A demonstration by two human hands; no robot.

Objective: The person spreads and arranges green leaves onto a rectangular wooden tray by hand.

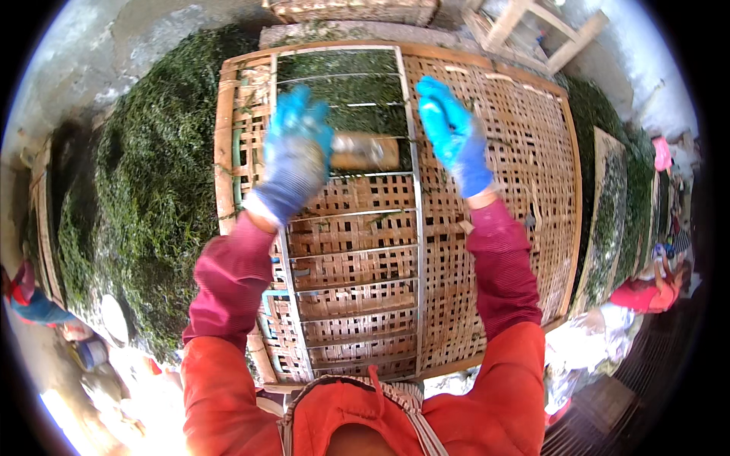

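Observation:
A narrow metal ladder-like frame [418,188] with crossbars lies on a woven bamboo rack [502,171] edged in wood. Dark green seaweed-like strands [368,88] fill its far sections; the nearer sections show bare weave. My left hand [297,131], in a blue coated glove and blurred, is over the frame's left rail with its fingers apart. Beside it, a wooden block [365,151] lies across one section; whether the left hand touches it is unclear. My right hand [453,128], in a matching glove, is raised just right of the frame's right rail, fingers close together, with nothing visible in it.
A large heap of green strands [154,165] lies left of the rack, and more lie to the right around a board [604,211]. A wooden stand [536,34] is at the far right. Other people [650,290] are at both side edges.

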